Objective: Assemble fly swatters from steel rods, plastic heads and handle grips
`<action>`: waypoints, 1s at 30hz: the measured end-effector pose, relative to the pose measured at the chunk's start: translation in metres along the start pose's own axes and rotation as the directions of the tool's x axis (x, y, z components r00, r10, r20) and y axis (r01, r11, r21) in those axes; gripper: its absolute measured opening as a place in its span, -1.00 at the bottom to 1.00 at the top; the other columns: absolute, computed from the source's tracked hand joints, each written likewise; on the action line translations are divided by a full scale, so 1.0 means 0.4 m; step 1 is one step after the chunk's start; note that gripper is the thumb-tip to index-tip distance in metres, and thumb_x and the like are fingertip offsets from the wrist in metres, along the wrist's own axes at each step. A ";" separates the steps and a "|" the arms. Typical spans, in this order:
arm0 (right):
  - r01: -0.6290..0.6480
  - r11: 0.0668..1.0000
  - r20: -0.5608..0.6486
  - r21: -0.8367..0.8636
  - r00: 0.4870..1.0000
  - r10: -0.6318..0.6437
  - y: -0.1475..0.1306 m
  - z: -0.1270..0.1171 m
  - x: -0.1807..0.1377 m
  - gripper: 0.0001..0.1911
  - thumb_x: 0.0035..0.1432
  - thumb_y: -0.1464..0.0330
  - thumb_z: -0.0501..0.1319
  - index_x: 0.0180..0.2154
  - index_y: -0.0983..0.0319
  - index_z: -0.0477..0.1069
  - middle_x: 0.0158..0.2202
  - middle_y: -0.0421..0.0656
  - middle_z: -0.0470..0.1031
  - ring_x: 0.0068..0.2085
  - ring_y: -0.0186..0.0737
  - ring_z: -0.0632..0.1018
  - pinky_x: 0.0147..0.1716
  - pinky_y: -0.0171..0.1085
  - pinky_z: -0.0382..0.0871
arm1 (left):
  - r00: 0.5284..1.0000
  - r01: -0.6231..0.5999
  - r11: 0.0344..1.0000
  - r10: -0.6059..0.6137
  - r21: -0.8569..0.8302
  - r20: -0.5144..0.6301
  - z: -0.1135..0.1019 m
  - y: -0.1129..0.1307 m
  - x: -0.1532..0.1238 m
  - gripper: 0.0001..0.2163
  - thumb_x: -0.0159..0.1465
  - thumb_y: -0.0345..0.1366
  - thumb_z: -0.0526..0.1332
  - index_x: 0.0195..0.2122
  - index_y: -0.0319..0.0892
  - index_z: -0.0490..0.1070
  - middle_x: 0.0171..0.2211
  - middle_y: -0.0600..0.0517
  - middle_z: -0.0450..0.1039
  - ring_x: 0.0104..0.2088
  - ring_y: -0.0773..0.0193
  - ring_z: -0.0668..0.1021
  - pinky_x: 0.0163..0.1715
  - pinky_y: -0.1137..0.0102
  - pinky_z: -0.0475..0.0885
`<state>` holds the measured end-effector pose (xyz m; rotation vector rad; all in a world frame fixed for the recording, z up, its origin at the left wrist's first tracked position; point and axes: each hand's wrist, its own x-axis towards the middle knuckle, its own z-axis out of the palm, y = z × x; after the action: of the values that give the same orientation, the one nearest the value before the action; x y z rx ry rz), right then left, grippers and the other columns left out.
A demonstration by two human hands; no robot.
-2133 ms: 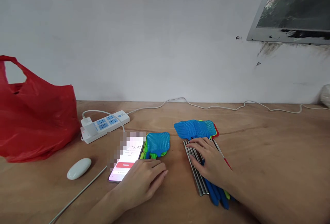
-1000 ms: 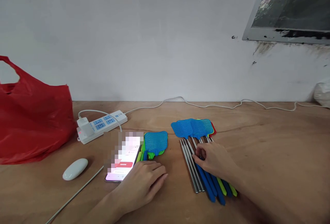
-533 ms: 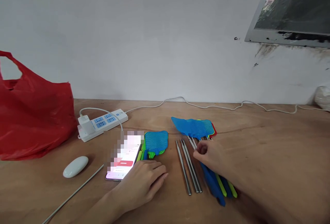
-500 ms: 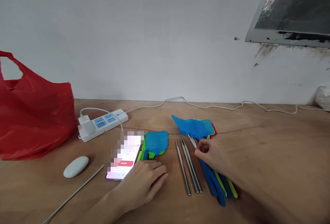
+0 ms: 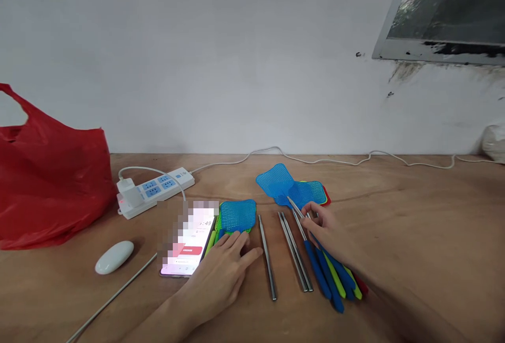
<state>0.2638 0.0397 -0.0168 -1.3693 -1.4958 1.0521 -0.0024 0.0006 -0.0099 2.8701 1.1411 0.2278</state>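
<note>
My right hand (image 5: pixel 329 230) pinches the thin metal shaft of a blue fly swatter (image 5: pixel 276 181), whose head is lifted off a fanned pile of swatters (image 5: pixel 311 193) with blue, green and red handles (image 5: pixel 335 280). My left hand (image 5: pixel 221 274) lies flat on the table, fingers spread, its tips on a small stack of swatter heads (image 5: pixel 238 215) next to a lit phone (image 5: pixel 188 243). Between my hands lie loose steel rods: one alone (image 5: pixel 267 258), a pair (image 5: pixel 295 253) beside the handles.
A red plastic bag (image 5: pixel 47 174) stands at the left. A white power strip (image 5: pixel 153 192) with a plugged charger, its cable (image 5: pixel 355 161) along the wall, a white oval mouse (image 5: pixel 114 256) and a long thin rod (image 5: pixel 114 301) lie on the wooden table (image 5: pixel 414 217).
My right hand went from resting on the pile to pinching one blue swatter's shaft and raising its head. One steel rod has shifted left. My left fingers have spread forward onto the small stack.
</note>
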 end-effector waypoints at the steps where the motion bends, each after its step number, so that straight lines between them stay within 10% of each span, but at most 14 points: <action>1: 0.001 1.000 -0.008 0.004 1.000 -0.001 -0.002 0.000 -0.001 -0.91 0.13 0.28 0.11 -0.34 0.11 0.19 -0.78 -0.47 0.14 -0.73 -0.36 0.18 -0.69 -0.39 -0.04 | 1.000 -0.001 1.000 0.001 0.015 0.004 0.001 -0.001 0.000 -0.49 0.28 -0.57 0.02 0.23 -0.10 0.31 -0.04 -0.18 0.35 -0.09 -0.06 0.44 -0.13 0.02 0.40; 12: 0.057 0.985 0.005 -0.164 0.998 -0.057 -0.014 -0.001 -0.008 -0.80 0.19 0.15 0.14 -0.34 0.14 0.30 -0.68 -0.39 0.19 -0.64 -0.32 0.24 -0.62 -0.33 0.02 | 0.995 0.021 0.993 -0.032 -0.118 -0.095 0.002 -0.013 -0.008 -0.70 0.37 -0.48 0.00 0.00 -0.13 0.43 -0.12 -0.11 0.38 -0.13 0.03 0.43 -0.14 0.14 0.37; 18: 0.174 0.719 -0.016 -0.673 0.968 -0.249 -0.017 0.015 -0.020 -0.77 0.17 0.19 0.21 -0.44 0.15 0.33 -0.53 -0.23 0.48 -0.47 -0.20 0.48 -0.48 -0.28 0.09 | 0.993 0.013 0.986 -0.033 -0.167 -0.117 0.004 -0.012 -0.007 -0.76 0.37 -0.48 0.01 -0.10 -0.12 0.42 -0.17 -0.07 0.39 -0.16 0.05 0.44 -0.16 0.17 0.34; 30: 0.126 0.506 0.042 -0.853 0.984 -0.174 -0.011 0.034 -0.028 -0.72 0.14 0.15 0.25 -0.49 0.17 0.33 -0.47 -0.15 0.53 -0.37 -0.07 0.54 -0.47 -0.26 0.01 | 0.994 0.037 0.980 -0.056 -0.195 -0.095 -0.006 -0.011 -0.004 -0.77 0.39 -0.47 0.00 -0.12 -0.14 0.42 -0.17 -0.08 0.39 -0.16 0.06 0.44 -0.16 0.17 0.34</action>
<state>0.2502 0.0275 -0.0172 -1.8304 -2.1858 0.0655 -0.0068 0.0026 -0.0083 2.6870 1.1315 0.4587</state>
